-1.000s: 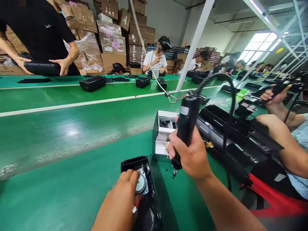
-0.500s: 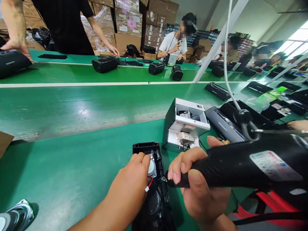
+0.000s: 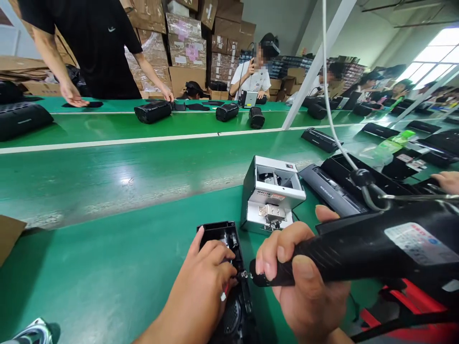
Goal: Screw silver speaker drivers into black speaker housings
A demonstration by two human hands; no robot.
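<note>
Far L: 1 cardboard corner (image 3: 10, 239) at the edge; below it, 1 metal-rimmed part (image 3: 39, 332), cut off by the frame. Across the belt, 2 blk units (image 3: 25, 119), one behind the other. Next, 1 person in blk shirt (image 3: 89, 48), one hand at a flat dark pad (image 3: 93, 104), the other on the first of 3 more units (image 3: 154, 111) in a loose row; 1 person in white tee (image 3: 263, 79) behind.

Ctr: 1 open blk housing (image 3: 224, 229) on the near green bench, long side running away from wearer. Plastic, raised walls, 1 perforated round grille (image 3: 232, 317) toward near end, 1 white plug (image 3: 224, 296) on red wire by the hand.

L hand (image 3: 206, 282) over it, back up, one digit straight along the upper L corner, others bent R into the housing; tips partly hidden, can't tell if gripping.

Just behind, R: 1 grey-blk machine (image 3: 274, 191), window on top. R hand (image 3: 315, 301) wrapped round front end of 1 elec. screwdriver (image 3: 351, 253), near level, bit aimed L at housing's R wall, close to L fingertips; contact unclear. White cord (image 3: 328, 114) above it. Beyond, 1 grey unit (image 3: 330, 188) marked MERKURY.
</note>
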